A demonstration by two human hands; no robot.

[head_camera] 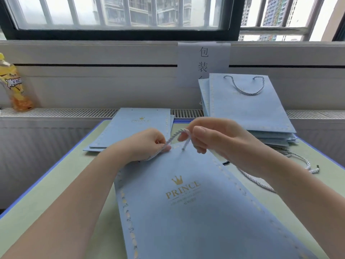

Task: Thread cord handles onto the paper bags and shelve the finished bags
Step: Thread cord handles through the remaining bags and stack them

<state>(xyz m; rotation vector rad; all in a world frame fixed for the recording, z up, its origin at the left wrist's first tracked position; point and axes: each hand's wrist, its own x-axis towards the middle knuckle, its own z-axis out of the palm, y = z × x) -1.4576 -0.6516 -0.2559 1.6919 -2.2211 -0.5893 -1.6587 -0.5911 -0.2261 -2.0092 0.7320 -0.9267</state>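
Both hands are held over the top edge of a flat light-blue paper bag (188,206) printed with a gold crown and "PRINCE". Left hand (147,144): fingers curled, a twisted white-and-blue cord handle (174,136) pinched between thumb and fingertips just at the bag's top left. Right hand (214,139): the other stretch of the same cord is pinched between thumb and forefinger, remaining fingers loosely curled; from this pinch the cord runs down to a hole near the bag's top edge. Between the two hands the cord arches upward.

This bag lies on a pale green table (61,187) with a blue border, tilted, its top edge toward the far side of the table and its bottom toward the near edge.

At the far edge, left of centre, a small stack of unthreaded bags (134,128) lies flat, punched holes showing along the top one. At the far right corner, a taller stack of finished bags (248,109) is seen, a cord loop lying on the uppermost. Loose spare cords (302,163) lie near the right edge, partly hidden behind the right forearm.

Behind the table: a slatted white ledge, a yellow drink bottle (14,85) at its far left, a paper sign (203,62) with Chinese characters taped to the wall, and a barred window (119,14) above.
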